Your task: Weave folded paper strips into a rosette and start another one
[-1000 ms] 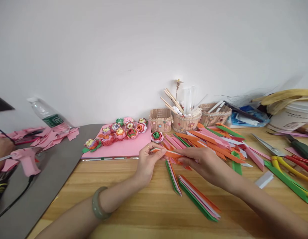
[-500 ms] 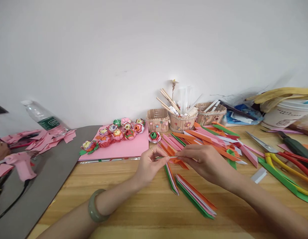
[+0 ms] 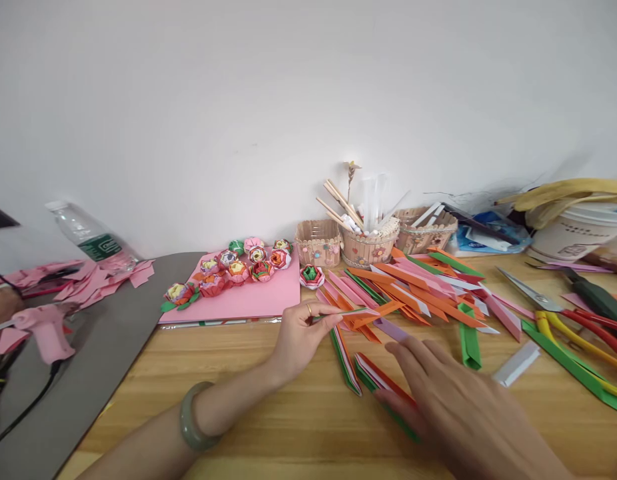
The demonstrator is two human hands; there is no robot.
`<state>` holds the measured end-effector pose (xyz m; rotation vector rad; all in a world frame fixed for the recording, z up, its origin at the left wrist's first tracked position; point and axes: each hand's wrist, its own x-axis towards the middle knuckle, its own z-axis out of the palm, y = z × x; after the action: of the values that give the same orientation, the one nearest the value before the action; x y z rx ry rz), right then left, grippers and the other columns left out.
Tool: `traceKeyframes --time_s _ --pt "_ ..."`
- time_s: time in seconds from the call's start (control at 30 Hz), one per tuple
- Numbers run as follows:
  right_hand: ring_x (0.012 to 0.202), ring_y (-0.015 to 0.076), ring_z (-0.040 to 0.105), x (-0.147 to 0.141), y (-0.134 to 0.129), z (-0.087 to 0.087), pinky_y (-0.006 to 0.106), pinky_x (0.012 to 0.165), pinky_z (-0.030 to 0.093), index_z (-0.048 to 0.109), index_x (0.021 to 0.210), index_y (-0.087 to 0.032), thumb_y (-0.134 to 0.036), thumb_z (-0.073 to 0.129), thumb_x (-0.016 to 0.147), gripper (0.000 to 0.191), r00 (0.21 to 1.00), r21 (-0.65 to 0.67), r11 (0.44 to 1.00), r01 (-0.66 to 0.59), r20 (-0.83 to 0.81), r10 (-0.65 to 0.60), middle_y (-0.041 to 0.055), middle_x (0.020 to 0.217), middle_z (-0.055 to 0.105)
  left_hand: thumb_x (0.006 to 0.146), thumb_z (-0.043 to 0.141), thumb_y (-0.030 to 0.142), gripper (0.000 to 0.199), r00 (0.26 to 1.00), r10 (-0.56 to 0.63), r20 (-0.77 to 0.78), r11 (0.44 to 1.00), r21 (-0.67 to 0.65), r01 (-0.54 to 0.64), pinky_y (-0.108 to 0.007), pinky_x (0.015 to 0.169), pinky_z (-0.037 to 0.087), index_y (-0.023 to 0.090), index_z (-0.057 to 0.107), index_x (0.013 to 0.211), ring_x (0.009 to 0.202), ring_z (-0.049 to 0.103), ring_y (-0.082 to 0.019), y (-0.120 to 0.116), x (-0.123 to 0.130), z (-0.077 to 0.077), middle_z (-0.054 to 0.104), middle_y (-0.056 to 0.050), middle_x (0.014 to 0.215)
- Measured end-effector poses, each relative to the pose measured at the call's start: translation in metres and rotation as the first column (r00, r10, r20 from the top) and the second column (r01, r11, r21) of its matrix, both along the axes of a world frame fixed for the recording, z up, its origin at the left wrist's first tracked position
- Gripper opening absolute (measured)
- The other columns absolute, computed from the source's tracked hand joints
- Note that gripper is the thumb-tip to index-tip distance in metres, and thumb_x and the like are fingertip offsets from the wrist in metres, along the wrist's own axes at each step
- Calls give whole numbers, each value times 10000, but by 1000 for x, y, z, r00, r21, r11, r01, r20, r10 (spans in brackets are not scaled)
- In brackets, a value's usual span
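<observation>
My left hand [image 3: 303, 333], a ring on one finger, pinches a thin folded paper strip [image 3: 361, 312] with green and pink edges that points right. My right hand [image 3: 438, 387] has its fingers apart, over the right part of a stack of folded strips [image 3: 371, 377] in green, pink, white and orange. It holds nothing that I can see. A second, narrower stack [image 3: 344, 363] lies just left of that one. Behind my hands spreads a heap of orange, pink, green and white folded strips [image 3: 418, 287].
Paper flowers [image 3: 237, 271] sit on a pink sheet [image 3: 268, 297]. Decorated baskets [image 3: 369, 247] stand by the wall. Scissors [image 3: 548, 303] and a white bucket [image 3: 571, 233] are at the right. Another person's hand [image 3: 3, 307] is near a pink glue gun [image 3: 46, 333] at the far left.
My right hand has let go of the strip and moved down and right over the stack, its fingers now apart. My left hand still holds the strip, in nearly the same place.
</observation>
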<state>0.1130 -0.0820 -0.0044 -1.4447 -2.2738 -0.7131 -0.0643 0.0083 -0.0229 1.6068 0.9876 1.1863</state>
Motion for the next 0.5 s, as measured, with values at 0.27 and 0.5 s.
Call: traceKeyframes --time_s 0.27,0.5 --pt "574 201 623 6 -10 -36 292 427 454 580 773 -221 -210 321 867 276 999 -182 983 29 -9 -31 61 716 635 669 668 204 56 998 37 42 999 -22 -36 -271 657 457 186 718 687 670 610 -175 2 0 1 708 -32 692" --pt "617 218 614 4 -12 -45 309 473 449 547 825 -211 -51 380 753 242 997 -223 972 77 43 -69 34 696 599 659 673 223 60 998 33 51 998 -59 -30 -275 660 458 190 717 683 674 606 -176 2 1 2 708 -30 692"
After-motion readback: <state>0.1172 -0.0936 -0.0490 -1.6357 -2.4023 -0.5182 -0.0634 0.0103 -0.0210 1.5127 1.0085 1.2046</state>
